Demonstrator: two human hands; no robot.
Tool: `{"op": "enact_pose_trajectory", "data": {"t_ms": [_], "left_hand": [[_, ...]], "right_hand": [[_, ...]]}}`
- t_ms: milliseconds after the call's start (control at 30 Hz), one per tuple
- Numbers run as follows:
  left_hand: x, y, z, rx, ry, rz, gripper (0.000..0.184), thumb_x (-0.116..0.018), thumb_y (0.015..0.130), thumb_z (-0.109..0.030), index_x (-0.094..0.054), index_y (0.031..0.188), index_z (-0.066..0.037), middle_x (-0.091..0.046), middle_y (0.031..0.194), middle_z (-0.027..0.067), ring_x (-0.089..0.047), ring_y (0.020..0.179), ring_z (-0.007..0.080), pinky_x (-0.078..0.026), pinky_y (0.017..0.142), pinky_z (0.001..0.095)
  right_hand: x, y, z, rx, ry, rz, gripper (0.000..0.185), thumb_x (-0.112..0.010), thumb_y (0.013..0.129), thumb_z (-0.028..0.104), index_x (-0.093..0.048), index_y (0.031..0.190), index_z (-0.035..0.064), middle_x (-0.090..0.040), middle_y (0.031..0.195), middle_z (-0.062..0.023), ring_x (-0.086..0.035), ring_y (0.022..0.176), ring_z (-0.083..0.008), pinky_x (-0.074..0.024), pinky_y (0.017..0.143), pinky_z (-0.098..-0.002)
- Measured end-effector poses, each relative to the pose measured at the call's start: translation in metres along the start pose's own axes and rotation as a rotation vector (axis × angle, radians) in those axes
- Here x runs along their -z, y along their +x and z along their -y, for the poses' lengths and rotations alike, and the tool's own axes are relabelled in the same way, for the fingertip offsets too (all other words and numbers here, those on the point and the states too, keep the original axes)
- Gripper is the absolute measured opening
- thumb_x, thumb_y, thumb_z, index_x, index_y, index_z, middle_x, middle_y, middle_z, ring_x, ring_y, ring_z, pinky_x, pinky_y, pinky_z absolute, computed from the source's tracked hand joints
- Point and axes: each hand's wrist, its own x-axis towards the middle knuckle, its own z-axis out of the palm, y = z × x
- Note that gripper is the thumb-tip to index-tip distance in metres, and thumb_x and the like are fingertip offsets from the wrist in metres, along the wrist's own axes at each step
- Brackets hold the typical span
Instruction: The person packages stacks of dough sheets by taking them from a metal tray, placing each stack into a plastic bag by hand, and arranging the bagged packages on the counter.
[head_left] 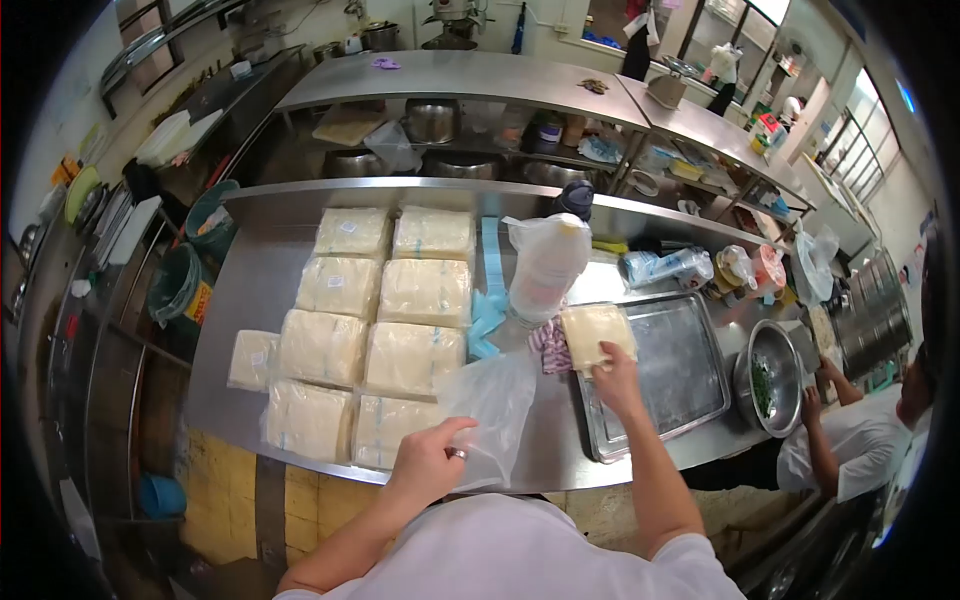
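My left hand (433, 462) is closed, its fingers pinching the edge of a clear plastic bag (505, 415) that hangs loosely over the steel table. My right hand (615, 372) grips the near edge of a stack of pale, square, thin sheets (592, 332). The stack lies at the left rim of a metal tray (690, 360), partly over a striped cloth (549, 345). Left of the bag, several plastic-wrapped packs of similar pale sheets (418, 357) lie in two columns. A smaller wrapped pack (254, 360) sits at their left.
Behind the stack stands a large plastic-wrapped bottle (552, 268), beside blue strips (489, 300). A steel bowl with chopped greens (770, 380) is at the right, near a co-worker (855, 440). Bins (180, 285) stand left of the table.
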Motion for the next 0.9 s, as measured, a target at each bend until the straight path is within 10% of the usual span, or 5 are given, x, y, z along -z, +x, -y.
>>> {"op": "enact_pose_trajectory", "data": {"t_ms": [200,433,633,833,900], "left_hand": [[-0.008,-0.004,-0.004,0.062,-0.110,0.240,0.037,-0.077,0.082,-0.004,-0.079,0.117,-0.017,-0.065,0.080,0.0066,-0.058,0.066,0.0161,-0.047,0.062,0.0312],[-0.002,-0.004,-0.010,0.186,-0.034,0.201,0.020,-0.082,0.082,-0.010,-0.083,0.101,-0.014,-0.064,0.075,0.0053,-0.056,0.065,0.0152,-0.046,0.061,0.0303],[0.009,0.012,-0.016,0.386,-0.128,0.130,0.014,-0.080,0.090,-0.016,-0.081,0.096,-0.004,-0.074,0.078,0.0079,-0.062,0.070,0.0093,-0.051,0.065,0.0291],[0.046,0.061,-0.002,0.311,-0.163,-0.079,0.019,-0.077,0.094,-0.018,-0.080,0.094,0.000,-0.068,0.072,0.0004,-0.056,0.066,0.0071,-0.046,0.060,0.0290],[0.058,0.077,-0.005,0.305,-0.233,-0.132,0.022,-0.076,0.096,-0.020,-0.079,0.095,0.001,-0.065,0.069,-0.0025,-0.052,0.064,0.0061,-0.043,0.057,0.0287]], "right_hand": [[0.011,0.054,-0.004,0.527,-0.904,0.394,0.104,-0.086,0.074,0.026,-0.030,0.160,0.0120,-0.020,0.170,-0.0167,-0.025,0.154,-0.0416,-0.0302,0.123,-0.0490],[0.005,0.091,-0.045,0.676,-0.789,0.546,0.079,-0.074,0.084,0.023,-0.042,0.154,0.0092,-0.040,0.161,-0.0171,-0.039,0.146,-0.0445,-0.0432,0.114,-0.0522],[-0.016,0.066,-0.057,0.828,-1.008,0.211,0.061,-0.058,0.091,0.010,-0.045,0.150,0.0025,-0.041,0.158,-0.0223,-0.043,0.143,-0.0463,-0.0451,0.111,-0.0542],[0.037,0.103,-0.007,0.095,-0.276,0.359,0.039,-0.054,0.093,0.004,-0.062,0.131,0.0007,-0.070,0.117,-0.0264,-0.067,0.116,-0.0420,-0.0529,0.095,-0.0479],[0.056,0.122,-0.033,0.146,0.109,0.194,0.027,-0.055,0.095,0.002,-0.069,0.118,0.0002,-0.075,0.097,-0.0151,-0.072,0.094,-0.0303,-0.0529,0.080,-0.0360]]}}
